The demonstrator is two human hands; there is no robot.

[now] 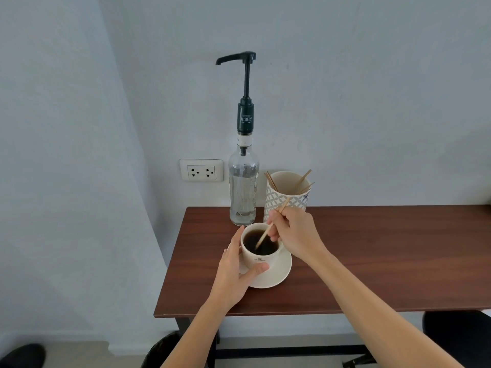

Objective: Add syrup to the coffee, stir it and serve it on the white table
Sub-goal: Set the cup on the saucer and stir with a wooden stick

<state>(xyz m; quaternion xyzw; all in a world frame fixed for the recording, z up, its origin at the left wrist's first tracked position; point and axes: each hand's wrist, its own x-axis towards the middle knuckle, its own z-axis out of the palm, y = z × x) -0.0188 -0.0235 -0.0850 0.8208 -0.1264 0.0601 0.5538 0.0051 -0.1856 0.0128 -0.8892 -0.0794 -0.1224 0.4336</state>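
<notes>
Patterned holder (289, 203) of wooden sticks on brown table (372, 256); wall socket (201, 170) behind.

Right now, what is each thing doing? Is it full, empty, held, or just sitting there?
Cup: upright on the saucer, full of dark coffee, steadied by the left hand.
Stick: pinched in the right hand, tip dipped in the coffee.
Saucer: flat on the brown table.
Bottle: upright, pump up, nobody touching it.
Holder: upright, a few sticks inside.
Socket: nothing plugged in.
</notes>
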